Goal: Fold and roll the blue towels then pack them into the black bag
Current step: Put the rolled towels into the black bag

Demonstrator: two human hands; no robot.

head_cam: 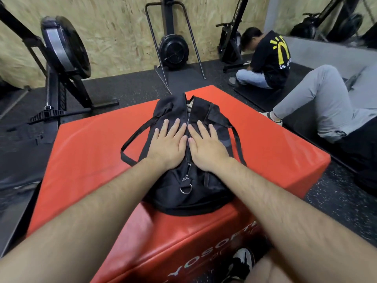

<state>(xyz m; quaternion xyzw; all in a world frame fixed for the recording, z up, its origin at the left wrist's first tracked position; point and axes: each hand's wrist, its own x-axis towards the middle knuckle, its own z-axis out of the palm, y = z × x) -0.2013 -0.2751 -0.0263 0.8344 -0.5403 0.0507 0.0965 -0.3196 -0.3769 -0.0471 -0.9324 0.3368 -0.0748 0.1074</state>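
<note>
The black bag [183,190] lies on a red padded box [271,148], its zip line running away from me down the middle. My left hand [168,142] presses flat on the bag left of the zip, fingers straight. To the right of the zip my right hand [206,145] lies flat in the same way. The far end of the zip gapes a little and something pale shows inside. A metal ring hangs at the near end of the bag. No blue towel is in sight.
The bag's strap loops [130,148] lie on the red box at both sides. A person in a black shirt [267,58] sits on the floor at the back right, and another person's grey-trousered leg [318,103] is closer. Rowing machines [61,64] stand left and behind.
</note>
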